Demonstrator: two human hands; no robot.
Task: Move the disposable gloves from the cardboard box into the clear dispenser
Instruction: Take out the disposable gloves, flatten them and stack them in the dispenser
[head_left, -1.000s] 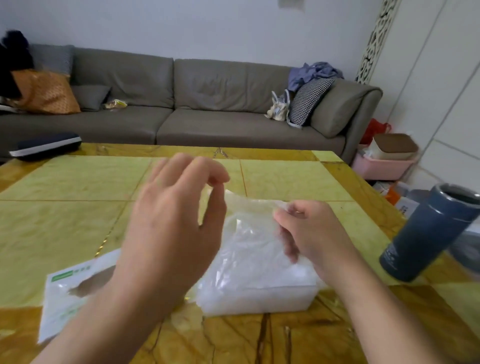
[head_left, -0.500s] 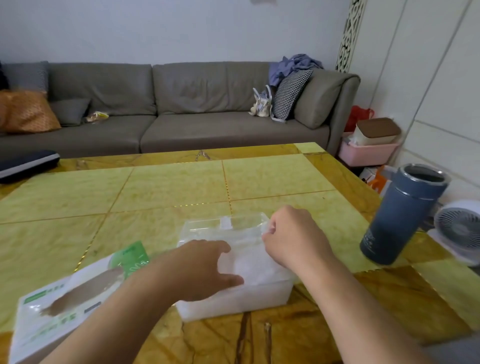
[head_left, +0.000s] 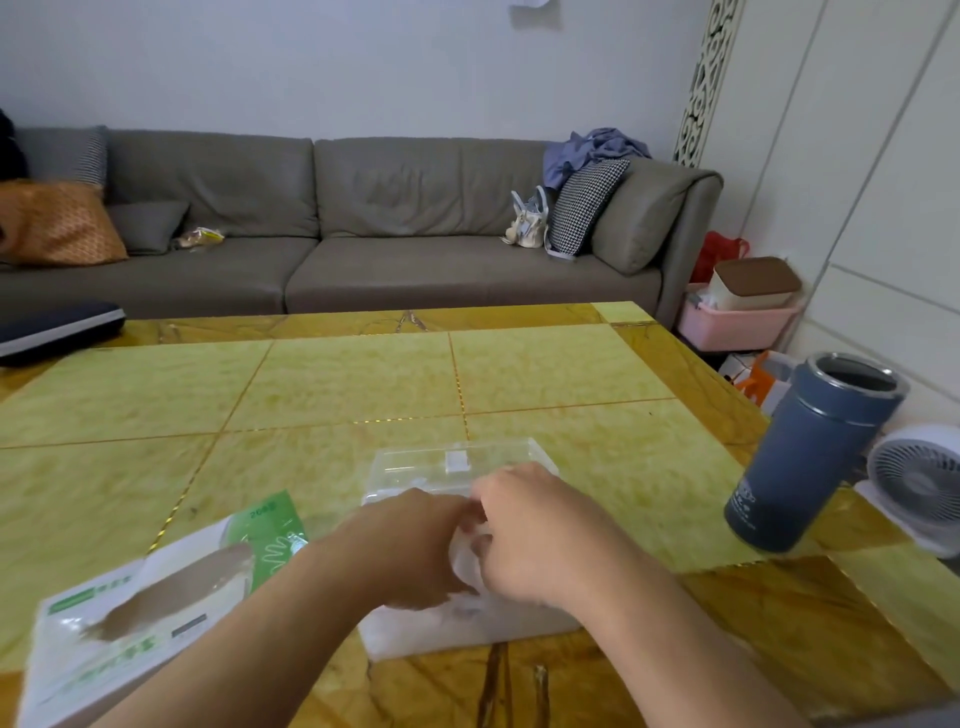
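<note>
The clear dispenser (head_left: 451, 464) stands on the table in front of me, with its back part showing past my hands. A wad of thin, translucent disposable gloves (head_left: 464, 565) fills it. My left hand (head_left: 410, 551) reaches in from the left and its fingers press down on the gloves. My right hand (head_left: 537, 535) comes in from the right with its fingers curled into the gloves, fingertips meeting those of the left hand. The white and green cardboard box (head_left: 156, 597) lies flat at the near left, its torn opening facing up.
A dark blue open tumbler (head_left: 810, 457) stands at the table's right edge, with a small white fan (head_left: 919, 483) beyond it. A dark flat case (head_left: 57, 327) lies at the far left. A grey sofa (head_left: 363, 218) runs behind the yellow tiled table (head_left: 363, 384).
The raised gloves have been pushed down into the dispenser. Both hands dropped onto it and drew together; the left hand slid right until its fingers met the right hand's.
</note>
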